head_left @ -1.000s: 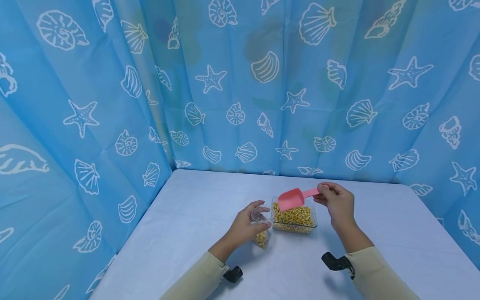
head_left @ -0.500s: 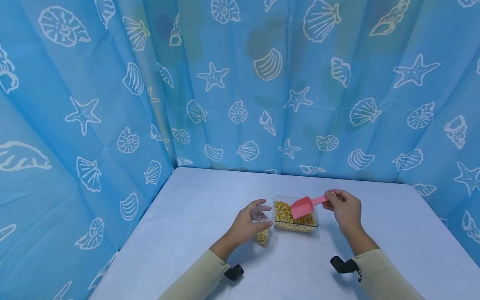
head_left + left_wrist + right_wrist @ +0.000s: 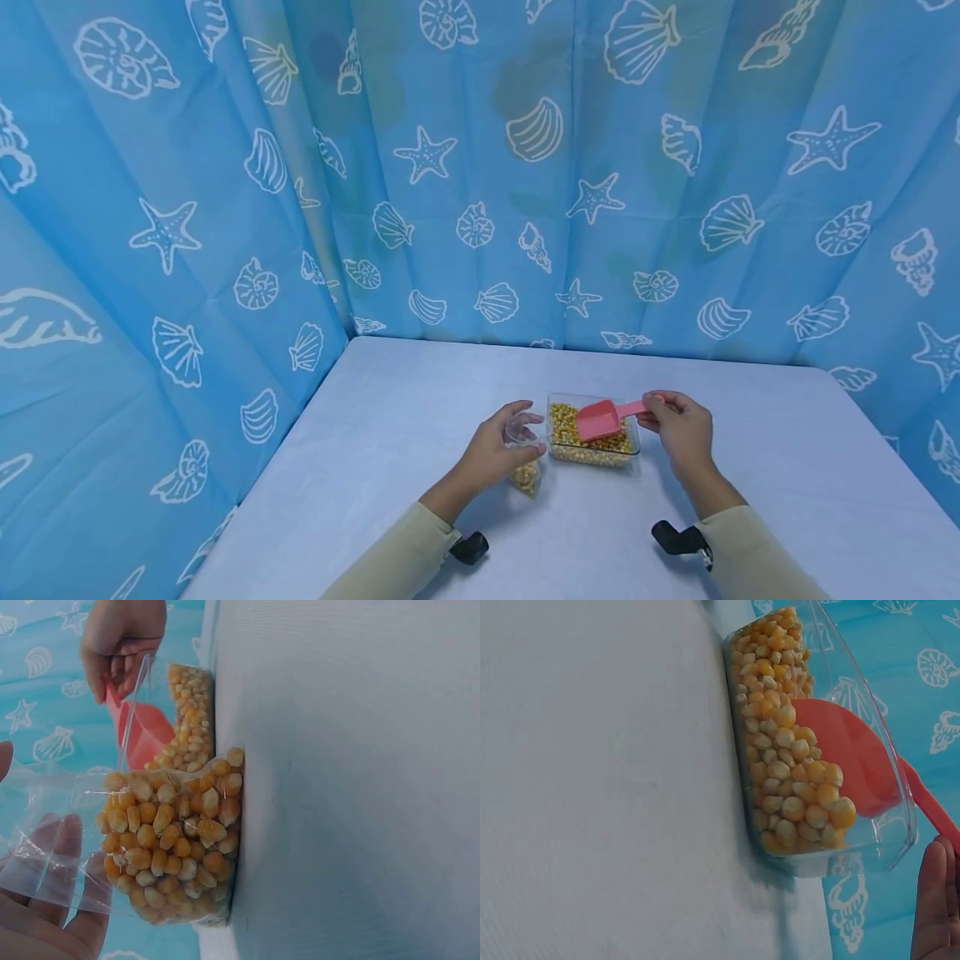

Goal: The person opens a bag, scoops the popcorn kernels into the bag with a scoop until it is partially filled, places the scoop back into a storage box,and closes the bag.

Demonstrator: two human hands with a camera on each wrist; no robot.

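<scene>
My left hand (image 3: 487, 450) curves its fingers and thumb round the open top of a clear plastic bag (image 3: 526, 477). Corn kernels fill the bag's lower part, which stands on the table in the left wrist view (image 3: 176, 840). Just right of it sits a clear rectangular container (image 3: 592, 459) of yellow corn kernels (image 3: 566, 421). My right hand (image 3: 684, 427) pinches the handle of a pink scoop (image 3: 597, 420). The scoop's bowl dips inside the container, its front edge among the kernels in the right wrist view (image 3: 847, 754).
A white cloth (image 3: 420, 392) covers the table. Blue curtains (image 3: 465, 167) with white shell and starfish prints hang behind it and along its left side. Both wrists wear black camera mounts (image 3: 678, 538).
The scoop moved right over the container, then down and slightly left into the kernels, with my right hand following. My left hand and the bag stay almost in place.
</scene>
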